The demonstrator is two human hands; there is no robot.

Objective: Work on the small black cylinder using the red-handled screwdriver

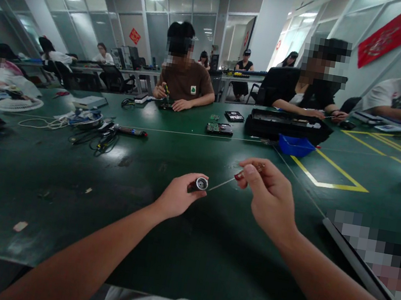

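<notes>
My left hand [180, 195] grips a short dark cylinder [201, 184] with a silver ring around its open end, which faces me. Its exact kind is hard to make out. In my right hand [270, 192] is a screwdriver [222, 183] with a reddish handle, pinched between thumb and fingers. Its thin metal shaft slants down to the left, and the tip is close beside the cylinder's ringed end. Whether the tip touches it I cannot tell. Both hands are above the green tabletop [174, 258].
Across the table sit a person in a brown shirt [186, 83] and one in black [305, 96]. Hard drives [219, 128], a black casing [289, 126] and a blue bin [295, 146] stand ahead. Tangled cables [97, 135] lie left; a grey-edged panel [355, 258] lies right.
</notes>
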